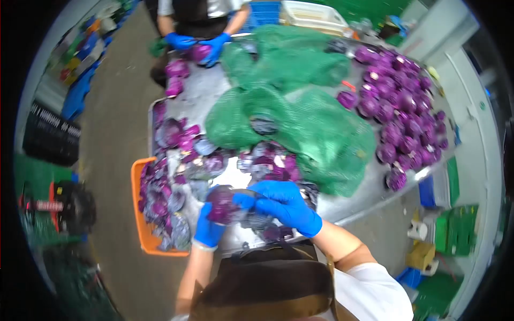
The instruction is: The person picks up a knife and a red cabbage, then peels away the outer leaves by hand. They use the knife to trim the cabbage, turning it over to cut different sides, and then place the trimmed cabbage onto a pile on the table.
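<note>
My left hand (209, 229), in a blue glove, is wrapped around a purple cabbage (218, 207) just above the near edge of the metal table (342, 207). From the right, my gloved right hand (289, 207) reaches to the same cabbage, its fingers closed on a greyish outer leaf (245, 192) at the side; motion blurs this part slightly. Loose cabbage leaves (270, 163) lie on the table beyond and below both hands. A green mesh sack (321, 139) is spread across the table past my right hand.
An orange crate (140, 230) full of leaves stands at the table's left end. Many peeled purple cabbages (401, 107) are heaped at the right. Across the table, a person in blue gloves (214, 48) holds another cabbage (199, 52). A white crate (313, 16) stands behind.
</note>
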The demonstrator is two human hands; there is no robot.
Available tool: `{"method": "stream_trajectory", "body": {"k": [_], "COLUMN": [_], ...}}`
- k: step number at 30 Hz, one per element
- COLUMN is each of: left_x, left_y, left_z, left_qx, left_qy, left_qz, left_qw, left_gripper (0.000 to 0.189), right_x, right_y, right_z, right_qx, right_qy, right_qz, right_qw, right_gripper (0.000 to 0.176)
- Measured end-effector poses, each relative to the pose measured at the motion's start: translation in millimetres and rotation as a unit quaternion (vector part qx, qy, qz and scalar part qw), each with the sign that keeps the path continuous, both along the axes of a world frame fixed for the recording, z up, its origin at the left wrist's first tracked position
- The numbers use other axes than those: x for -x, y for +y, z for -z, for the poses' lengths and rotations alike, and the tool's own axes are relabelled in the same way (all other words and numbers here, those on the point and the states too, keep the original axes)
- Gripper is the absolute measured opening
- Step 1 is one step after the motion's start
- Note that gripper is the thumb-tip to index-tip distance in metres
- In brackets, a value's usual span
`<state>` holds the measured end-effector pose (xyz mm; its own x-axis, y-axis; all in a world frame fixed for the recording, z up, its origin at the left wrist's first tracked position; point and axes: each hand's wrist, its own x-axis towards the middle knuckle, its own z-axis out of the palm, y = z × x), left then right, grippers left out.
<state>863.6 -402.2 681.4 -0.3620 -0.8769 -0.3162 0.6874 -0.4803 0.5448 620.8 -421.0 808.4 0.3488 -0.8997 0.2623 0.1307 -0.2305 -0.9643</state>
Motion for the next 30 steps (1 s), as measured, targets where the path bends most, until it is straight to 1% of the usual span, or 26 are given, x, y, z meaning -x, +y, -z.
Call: {"method": "stream_trajectory", "body": {"k": [1,2,3,4,5,6,8,10,12,16,19,25,28,30], "left_x": [-10,-6,-4,-1,1,6,11,17,23,31,35,33,40,41], "left_y": [4,6,12,13,14,13,20,30,33,34,30,29,28,30], "left_z": [4,12,19,20,22,21,23,36,37,37,32,34,21,22], "left_qx": [-0.06,-0.102,-0.144,-0.149,-0.153,-0.164,-0.184,-0.147,-0.178,-0.176,-0.171,-0.172,-0.174,-0.171], "left_qy": [0.079,0.105,0.131,0.102,0.072,0.072,0.069,0.037,0.106,0.103,0.105,0.106,0.095,0.093], "left_qz": [-0.016,-0.017,-0.019,-0.039,-0.058,-0.042,-0.023,-0.003,0.008,0.013,0.016,0.017,0.008,0.013], "left_qw": [0.995,0.989,0.981,0.983,0.984,0.983,0.98,0.988,0.978,0.979,0.98,0.979,0.98,0.981], "left_gripper": [0.071,0.068,0.067,0.066,0.065,0.065,0.065,0.066,0.066,0.067,0.067,0.066,0.066,0.066], "right_x": [9,11,11,12,14,14,9,6,8,9,4,6,2,1], "right_y": [16,12,11,10,11,9,9,6,4,4,5,2,3,8], "right_z": [-6,-18,-32,-46,-51,-54,-48,-44,-45,-43,-43,-40,-44,-41], "right_qx": [-0.155,-0.059,0.034,0.113,0.129,0.142,0.177,0.201,0.201,0.183,0.179,0.179,0.156,0.137], "right_qy": [-0.136,-0.181,-0.237,-0.292,-0.277,-0.262,-0.281,-0.297,-0.306,-0.323,-0.318,-0.32,-0.334,-0.336], "right_qz": [-0.074,-0.129,-0.195,-0.266,-0.278,-0.295,-0.279,-0.276,-0.29,-0.314,-0.282,-0.32,-0.295,-0.3], "right_qw": [0.976,0.973,0.951,0.911,0.911,0.908,0.901,0.892,0.884,0.874,0.887,0.874,0.882,0.883], "right_gripper": [0.032,0.037,0.044,0.052,0.052,0.052,0.051,0.05,0.05,0.046,0.046,0.054,0.051,0.05]}}
